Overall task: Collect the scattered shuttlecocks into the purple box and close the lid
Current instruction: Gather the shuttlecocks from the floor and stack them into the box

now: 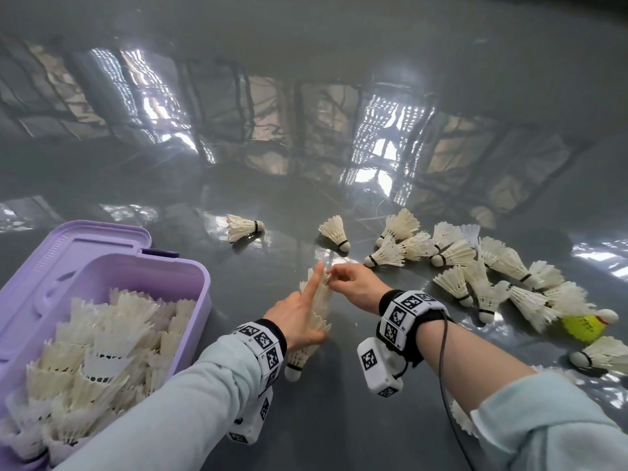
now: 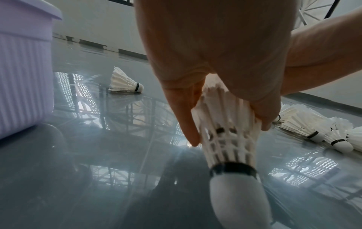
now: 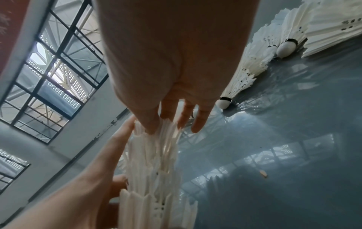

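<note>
Head view shows both hands on one nested stack of shuttlecocks (image 1: 314, 312), held above the grey floor (image 1: 306, 419) just right of the purple box (image 1: 200, 287). The left hand (image 1: 299, 321) grips the stack around its lower half, fingers curled on the feathers and the index finger laid straight up along its side. The right hand (image 1: 353, 283) pinches the feather tips at the top end with thumb and forefinger; its other fingers (image 3: 197, 122) hang loose and hold nothing. Left wrist view shows the stack's white cork tip (image 2: 237, 199) pointing down, clear of the floor.

Procedure for the step in hand, as judged from these views:
1. Seat the top shuttlecock straight along the stack's axis; pressing off-axis would likely crush the feathers.
2. Keep the left-hand grip firm but light, since the skirts deform easily.
3. Carry the stack left over the box rim and lay it on the shuttlecocks already inside.

Count:
- Purple box: one, open, its lid (image 1: 78, 243) lying back behind it, holding many white shuttlecocks, too tangled to count.
- Loose on the floor: two single shuttlecocks, one (image 1: 243, 227) beyond the box and one (image 1: 336, 232) beyond the hands, plus a pile (image 1: 475, 266) of roughly fifteen to the right.
- Yellow shuttlecock (image 1: 584, 326): one, at the pile's near edge.
</note>
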Available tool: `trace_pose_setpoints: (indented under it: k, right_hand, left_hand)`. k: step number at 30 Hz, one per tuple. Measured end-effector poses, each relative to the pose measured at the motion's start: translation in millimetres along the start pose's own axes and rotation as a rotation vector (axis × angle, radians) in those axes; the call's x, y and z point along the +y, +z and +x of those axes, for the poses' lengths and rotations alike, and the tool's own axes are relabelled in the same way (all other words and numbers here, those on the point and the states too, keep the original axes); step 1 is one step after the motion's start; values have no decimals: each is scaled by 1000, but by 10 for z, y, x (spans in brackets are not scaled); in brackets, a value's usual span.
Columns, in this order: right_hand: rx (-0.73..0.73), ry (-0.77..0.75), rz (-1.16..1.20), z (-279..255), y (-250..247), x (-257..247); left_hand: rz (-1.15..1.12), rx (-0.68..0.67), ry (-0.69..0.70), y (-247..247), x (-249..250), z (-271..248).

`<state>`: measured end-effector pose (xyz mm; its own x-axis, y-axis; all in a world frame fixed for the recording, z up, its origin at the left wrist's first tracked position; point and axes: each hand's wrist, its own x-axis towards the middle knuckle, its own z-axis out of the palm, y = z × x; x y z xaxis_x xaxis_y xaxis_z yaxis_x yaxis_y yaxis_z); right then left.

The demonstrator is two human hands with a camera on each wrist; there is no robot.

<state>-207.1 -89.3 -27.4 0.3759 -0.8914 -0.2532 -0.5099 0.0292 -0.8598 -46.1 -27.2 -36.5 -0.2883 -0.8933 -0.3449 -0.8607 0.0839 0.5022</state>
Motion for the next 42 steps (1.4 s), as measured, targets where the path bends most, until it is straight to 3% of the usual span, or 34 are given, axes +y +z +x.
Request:
trace_pose_setpoints:
  k: [5, 7, 10, 13, 17, 24, 30, 33, 39, 42]
  right_hand:
    - [29, 66, 48, -20, -47, 1]
    - [212, 148, 66, -2, -140, 26]
    - [585, 336, -88, 46, -419, 137]
    - [685, 447, -144, 83, -650, 316]
    - [605, 576, -87, 99, -748, 461]
    - [604, 552, -18, 221, -470, 506]
    - [572, 264, -69, 222, -360, 328]
    - [455, 167, -56, 167, -283, 244]
    - [81, 199, 60, 81, -151, 122]
    - [29, 194, 85, 42, -105, 33]
  left_hand:
    - [-52, -23, -17, 13, -38, 44]
    - [-52, -20, -20, 15, -36, 46]
    - [-3, -17, -28, 0, -41, 61]
    - [69, -23, -43, -26, -39, 72]
    - [79, -33, -37, -43, -39, 111]
    - [67, -58, -50, -7, -81, 177]
    - [68, -76, -59, 44, -120, 137]
    - [80, -78, -73, 39, -143, 90]
    - [144, -75, -32, 2, -103, 13]
    - [133, -52, -11, -24, -66, -38]
